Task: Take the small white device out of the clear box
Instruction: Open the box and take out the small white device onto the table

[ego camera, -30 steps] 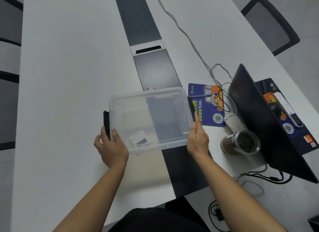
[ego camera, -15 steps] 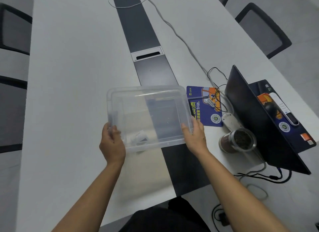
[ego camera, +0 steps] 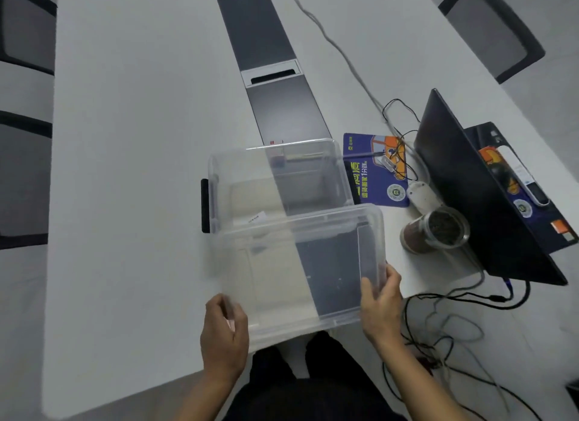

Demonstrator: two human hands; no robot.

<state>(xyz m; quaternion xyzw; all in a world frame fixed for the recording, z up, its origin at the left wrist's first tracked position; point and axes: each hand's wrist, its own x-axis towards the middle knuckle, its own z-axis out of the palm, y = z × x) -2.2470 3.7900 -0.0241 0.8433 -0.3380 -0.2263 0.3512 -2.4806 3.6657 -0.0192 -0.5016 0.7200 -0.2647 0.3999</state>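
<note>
**Lid lifted off clear box and drawn toward the person**

Since half a second ago the clear lid [ego camera: 300,273] has come off the clear box [ego camera: 279,182] and now sits nearer the body, overlapping the box's near edge; the box stays on the worktop [ego camera: 141,138].

Head view, hands: left hand [ego camera: 224,333] clamps the lid's near-left corner, thumb on top, fingers curled under, forearm entering from below. Right hand [ego camera: 380,304] closes on the lid's right edge near its near corner, fingers spread up along the rim. Both hands are blurred by motion.

Head view, surface and room: white worktop with a dark centre strip [ego camera: 269,76] running away from the person, a cable hatch [ego camera: 271,72] set into it. To the right lie a blue printed pad [ego camera: 372,173], a glass jar [ego camera: 435,229] with dark contents, an open dark laptop [ego camera: 479,195] and loose cables [ego camera: 438,311]. Dark chairs [ego camera: 492,29] stand along both sides.

Head view, task item: small white device [ego camera: 256,217] lies flat inside the box, near its near-left part, just beyond the lid's far edge. Its long axis runs left-near to right-far. Box long axis runs left to right; a black latch [ego camera: 205,206] sits on its left end.
</note>
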